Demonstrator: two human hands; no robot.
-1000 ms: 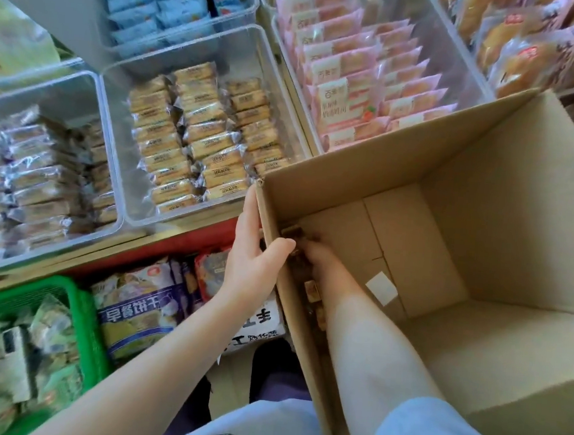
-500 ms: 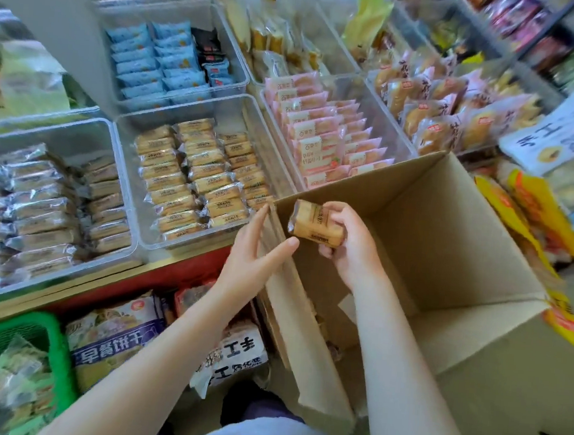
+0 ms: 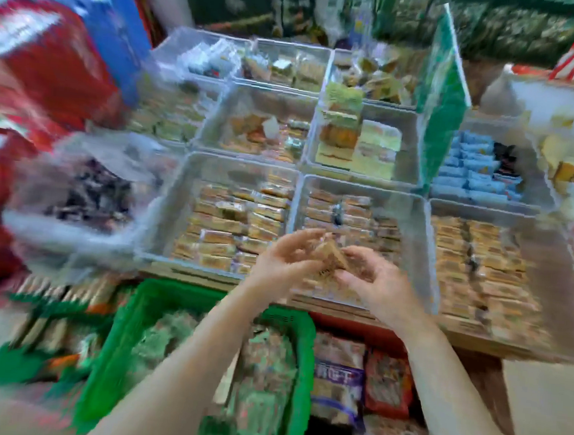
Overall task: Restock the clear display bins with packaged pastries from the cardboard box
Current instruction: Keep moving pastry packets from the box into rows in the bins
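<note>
The view is blurred by motion. A tan packaged pastry (image 3: pixel 330 260) is held between both hands over the front of a clear display bin (image 3: pixel 417 207) that holds rows of brown packets. My left hand (image 3: pixel 284 256) grips the pastry's left end and my right hand (image 3: pixel 375 281) grips its right end. A second clear bin (image 3: pixel 178 188) with similar packets sits just left, and a third bin (image 3: pixel 552 238) sits to the right. The cardboard box is out of view.
More clear bins with mixed snacks fill the rows behind. A green plastic basket (image 3: pixel 134 308) of wrapped goods stands below the shelf edge. Purple and red snack bags (image 3: pixel 361 384) lie beside it. Red packaging (image 3: pixel 43 61) looms at the left, and a green divider (image 3: pixel 442 102) stands upright.
The head turned left, so the cardboard box left the view. My left hand let go of the box flap and joined my right hand on the pastry, now over the bins.
</note>
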